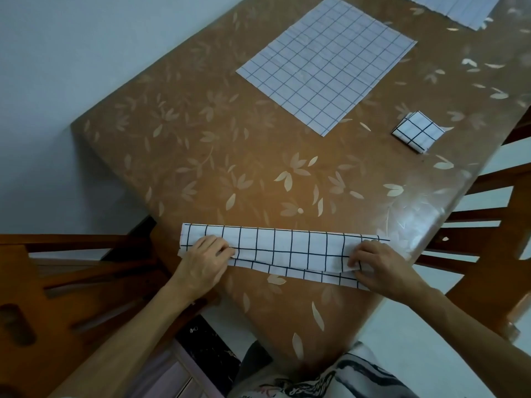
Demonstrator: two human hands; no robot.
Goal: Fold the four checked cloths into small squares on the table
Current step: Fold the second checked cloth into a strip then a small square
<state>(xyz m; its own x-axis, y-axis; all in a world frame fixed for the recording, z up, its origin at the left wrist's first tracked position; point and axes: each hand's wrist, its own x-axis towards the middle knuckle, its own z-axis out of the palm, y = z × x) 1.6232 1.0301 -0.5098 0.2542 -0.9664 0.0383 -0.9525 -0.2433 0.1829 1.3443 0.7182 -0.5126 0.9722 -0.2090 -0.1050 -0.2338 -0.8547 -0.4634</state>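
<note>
A folded cloth strip (287,245) is being held flat. Its ends are being pinched by the left hand (202,258) and right hand (382,267).

Dim, soft, even light w/ a cool cast; no hard shadows. A broad faint shadow lay on the pale surface (57,124) left of the worktop (201,133). White glare streaked its glossy cover along the right edge & far right corner. Centre was sharp: grid lines on the folded checked cloth (287,248) read crisp. Wide-angle lens bowed worktop edges & the chair (485,234) slats; patterned clothing (330,380) at bottom was smeared, out of focus.
</note>
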